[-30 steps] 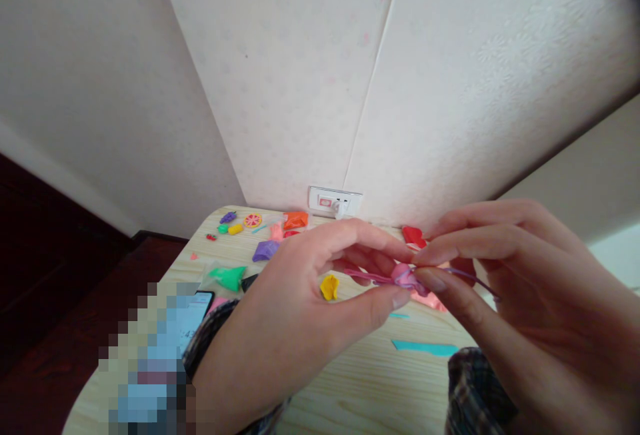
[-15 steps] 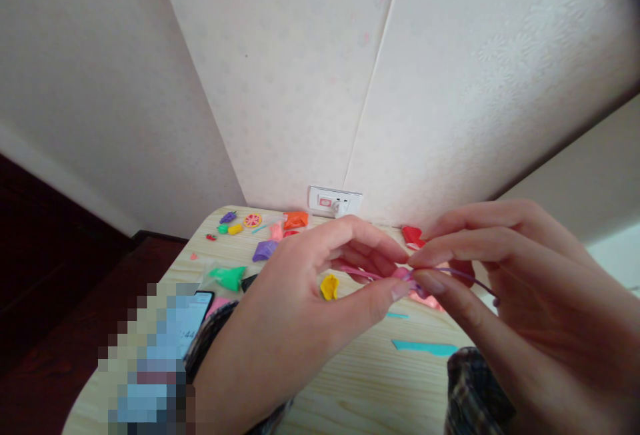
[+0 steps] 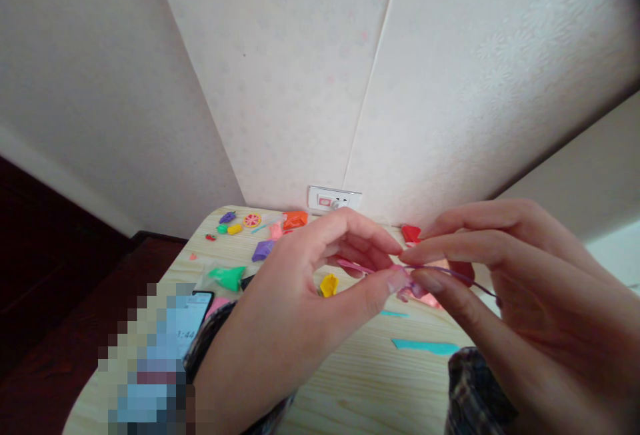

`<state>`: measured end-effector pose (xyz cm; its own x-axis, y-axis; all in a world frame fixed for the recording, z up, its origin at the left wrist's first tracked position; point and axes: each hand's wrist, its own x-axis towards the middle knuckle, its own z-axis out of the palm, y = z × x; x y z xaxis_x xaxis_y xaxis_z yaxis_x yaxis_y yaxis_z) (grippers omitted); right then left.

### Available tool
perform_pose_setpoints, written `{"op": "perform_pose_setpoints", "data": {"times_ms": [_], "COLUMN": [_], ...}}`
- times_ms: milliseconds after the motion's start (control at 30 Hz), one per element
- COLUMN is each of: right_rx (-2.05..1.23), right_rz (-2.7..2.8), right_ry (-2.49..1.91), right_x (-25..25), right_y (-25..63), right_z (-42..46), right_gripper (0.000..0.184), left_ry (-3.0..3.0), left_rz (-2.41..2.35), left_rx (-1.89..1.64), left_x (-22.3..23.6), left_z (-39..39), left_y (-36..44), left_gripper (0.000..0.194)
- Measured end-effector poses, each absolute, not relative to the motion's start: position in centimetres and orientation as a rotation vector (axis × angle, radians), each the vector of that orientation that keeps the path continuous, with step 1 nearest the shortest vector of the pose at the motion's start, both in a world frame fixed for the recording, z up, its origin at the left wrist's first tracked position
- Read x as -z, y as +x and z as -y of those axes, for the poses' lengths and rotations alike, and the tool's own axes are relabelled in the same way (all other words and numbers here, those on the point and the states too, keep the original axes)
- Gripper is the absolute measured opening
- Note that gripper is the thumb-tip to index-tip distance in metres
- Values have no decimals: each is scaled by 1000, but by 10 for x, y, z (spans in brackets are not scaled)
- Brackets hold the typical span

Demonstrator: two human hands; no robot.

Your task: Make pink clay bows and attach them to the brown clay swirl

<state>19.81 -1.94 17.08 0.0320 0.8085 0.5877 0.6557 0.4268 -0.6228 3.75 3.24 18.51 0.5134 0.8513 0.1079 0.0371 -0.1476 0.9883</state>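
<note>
My left hand (image 3: 300, 295) pinches a small pink clay piece (image 3: 356, 267), with part of it showing behind the thumb. Its tip is mostly covered by my thumb and fingers. Between the thumb and forefinger of my right hand (image 3: 525, 295) is a thin purple clay strand (image 3: 463, 276). The strand's free end droops toward my palm, while its other end meets the pink clay at my fingertips. Both hands are held above the wooden table (image 3: 360, 392), fingertips close together. A yellow clay piece (image 3: 329, 285) lies on the table beyond my left thumb.
Turquoise flat tools (image 3: 425, 346) lie below my hands. Several coloured clay packets, including green (image 3: 227, 278), purple (image 3: 262, 250) and red (image 3: 411, 234), are spread about. Small fruit-shaped pieces (image 3: 234, 229) sit far left. A phone (image 3: 187, 328) is beside my left wrist; a wall socket (image 3: 334, 199) is behind.
My left fingertips have shifted slightly left and the pink clay has turned, more hidden by my thumb. The purple strand now lies across the top of it between my fingertips.
</note>
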Motion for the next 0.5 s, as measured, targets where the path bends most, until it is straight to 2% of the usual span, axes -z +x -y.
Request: {"op": "perform_pose_setpoints", "data": {"times_ms": [333,500], "right_rx": [-143,-283], "right_rz": [1580,1643], "right_ry": [-1351,-1355], "right_x": [-170,-170], "right_y": [199,204], "right_z": [23,23], "right_gripper": [4,10], "left_ry": [1689,1689], "left_rz": [-867,-870], "left_rx": [-886,-882], "left_x": [-187,-187], "left_z": [-33,-33], "left_y": [36,36], "left_gripper": [8,8]}}
